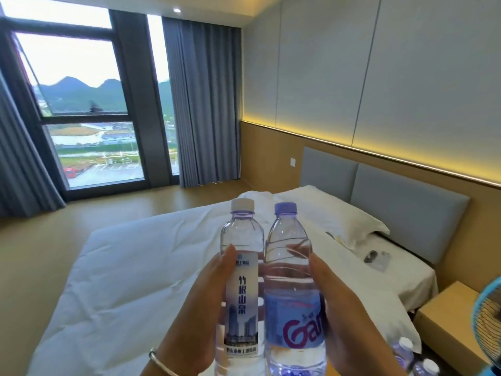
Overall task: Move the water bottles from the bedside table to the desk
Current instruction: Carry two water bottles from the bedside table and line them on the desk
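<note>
Left hand [200, 302]: gripped the white-capped bottle [242, 283], thumb along its label, fingers curled behind it.
Right hand [349, 316]: gripped the purple-capped bottle [291, 289], thumb on its side.
Both bottles: upright, side by side, raised in front of the bed [130, 267].
Bedside table [444, 318]: at lower right, beside the bed.
Remaining bottles [406, 351]: 2 white caps showed low at the right, near the table; exact footing unclear.
Wrist: a silver bangle [160, 359] on the left.

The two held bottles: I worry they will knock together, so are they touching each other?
Cannot tell. In the head view the white-cap bottle and purple-cap bottle show a slim gap near the shoulders, but lower down their sides overlap, so contact there is unclear.
</note>
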